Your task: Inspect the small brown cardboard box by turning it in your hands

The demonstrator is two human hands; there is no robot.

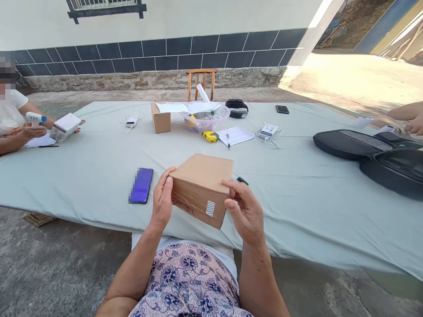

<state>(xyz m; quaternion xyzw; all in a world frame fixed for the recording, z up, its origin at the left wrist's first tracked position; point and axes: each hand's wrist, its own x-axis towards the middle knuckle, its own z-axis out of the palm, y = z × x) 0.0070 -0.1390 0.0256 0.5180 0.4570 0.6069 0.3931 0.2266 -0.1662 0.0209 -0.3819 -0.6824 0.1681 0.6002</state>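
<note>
I hold a brown cardboard box (201, 185) with both hands over the near edge of the table (297, 193), covered in pale green cloth. My left hand (161, 200) grips its left side, thumb on the taped front face. My right hand (246, 211) grips the right corner, fingers curled round it. A small white label sits on the box's front. A purple phone (141, 185) lies on the cloth just left of my left hand. A black pen (242, 180) peeks out behind my right hand.
Further back lie a second small brown box (161, 119), a clear bowl (205, 118) of items, a yellow tape measure (209, 136), papers, a white device with cables (268, 130). Black cases (363, 145) sit right. A person at left (13, 119) holds a thermometer; another hand (413, 119) shows far right.
</note>
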